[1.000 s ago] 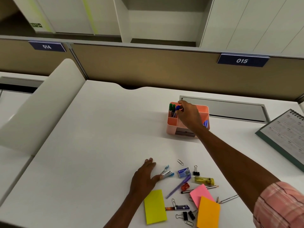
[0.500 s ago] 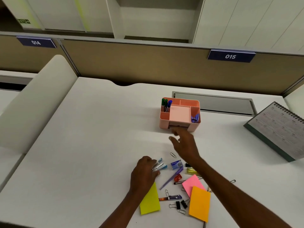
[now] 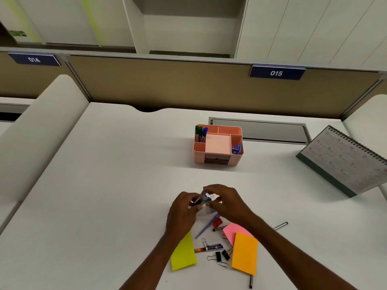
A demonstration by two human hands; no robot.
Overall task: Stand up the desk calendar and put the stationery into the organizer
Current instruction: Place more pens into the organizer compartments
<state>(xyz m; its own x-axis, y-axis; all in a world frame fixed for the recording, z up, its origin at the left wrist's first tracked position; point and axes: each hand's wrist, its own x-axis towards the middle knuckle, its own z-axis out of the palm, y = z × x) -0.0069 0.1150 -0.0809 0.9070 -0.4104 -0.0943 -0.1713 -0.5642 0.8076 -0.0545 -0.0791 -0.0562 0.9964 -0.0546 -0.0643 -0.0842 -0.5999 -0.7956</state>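
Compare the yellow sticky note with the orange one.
The yellow note lies left, the orange note right. The orange note overlaps the pink note and a pen; the yellow note overlaps neither. Both are rectangular, flat on the desk, outside the organizer.

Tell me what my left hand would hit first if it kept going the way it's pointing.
The right hand, which meets it over the small silver-and-blue item that the left hand holds. Beyond that, probably the pink organizer.
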